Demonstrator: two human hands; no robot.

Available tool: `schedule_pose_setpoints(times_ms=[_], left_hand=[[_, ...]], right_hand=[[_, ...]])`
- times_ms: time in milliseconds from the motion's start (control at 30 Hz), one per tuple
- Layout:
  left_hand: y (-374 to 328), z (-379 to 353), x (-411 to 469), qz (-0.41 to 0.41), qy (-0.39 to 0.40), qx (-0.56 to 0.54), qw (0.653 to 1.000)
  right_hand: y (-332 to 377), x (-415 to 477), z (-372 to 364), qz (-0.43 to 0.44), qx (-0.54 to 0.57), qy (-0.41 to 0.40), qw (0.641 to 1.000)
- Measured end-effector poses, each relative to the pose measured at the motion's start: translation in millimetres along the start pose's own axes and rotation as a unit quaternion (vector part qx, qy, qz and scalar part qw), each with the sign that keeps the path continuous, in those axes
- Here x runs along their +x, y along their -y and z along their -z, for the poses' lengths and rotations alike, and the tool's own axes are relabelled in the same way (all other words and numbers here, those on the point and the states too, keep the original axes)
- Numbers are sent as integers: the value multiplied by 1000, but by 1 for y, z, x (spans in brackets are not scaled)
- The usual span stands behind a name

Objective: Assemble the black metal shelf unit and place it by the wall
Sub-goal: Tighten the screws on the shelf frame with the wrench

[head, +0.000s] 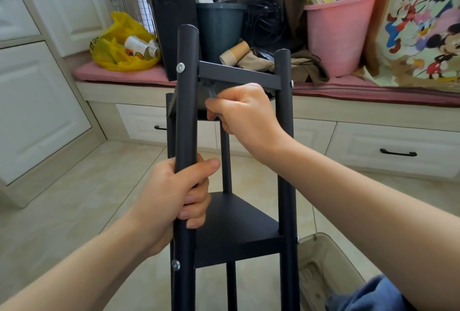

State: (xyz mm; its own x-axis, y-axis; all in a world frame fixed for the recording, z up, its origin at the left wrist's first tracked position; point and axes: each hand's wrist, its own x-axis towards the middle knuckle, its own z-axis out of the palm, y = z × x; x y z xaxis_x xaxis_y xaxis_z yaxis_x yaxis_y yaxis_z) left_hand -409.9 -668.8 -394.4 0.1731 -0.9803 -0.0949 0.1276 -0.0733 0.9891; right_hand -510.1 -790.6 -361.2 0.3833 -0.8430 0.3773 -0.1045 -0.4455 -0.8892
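Head view: left hand (pixel 174 193) grips round matte-black shelf post (pixel 185 116).

black metal shelf unit (pixel 236 231) at centre, posts running 12 to 6 o'clock | left hand (pixel 174 198) at 7 o'clock, wrapped round front-left post (pixel 185 111) | right hand (pixel 246 114) just above centre, pinching small grey tool (pixel 211 91) under top shelf (pixel 239 75) | pink bucket (pixel 341 36) at 1 o'clock, yellow bag (pixel 119 44) at 10 o'clock, both on cushioned bench (pixel 104 74)
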Motion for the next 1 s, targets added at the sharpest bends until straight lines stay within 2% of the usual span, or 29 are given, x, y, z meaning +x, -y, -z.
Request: schedule_pose_setpoints(times_ms=[200,433,767,1000], left_hand=[[1,-1,0,10,-4,-1,1000],[1,-2,-1,5,11,9,1000],[-1,2,-3,17,44,19,999],[-2,1,-3,18,48,14,999]], right_hand=[[2,0,-3,14,19,-5,1000],[-1,-5,-8,46,-8,-11,999],[-11,1,-30,77,-8,-63,995],[-10,2,-24,82,-17,-41,996]])
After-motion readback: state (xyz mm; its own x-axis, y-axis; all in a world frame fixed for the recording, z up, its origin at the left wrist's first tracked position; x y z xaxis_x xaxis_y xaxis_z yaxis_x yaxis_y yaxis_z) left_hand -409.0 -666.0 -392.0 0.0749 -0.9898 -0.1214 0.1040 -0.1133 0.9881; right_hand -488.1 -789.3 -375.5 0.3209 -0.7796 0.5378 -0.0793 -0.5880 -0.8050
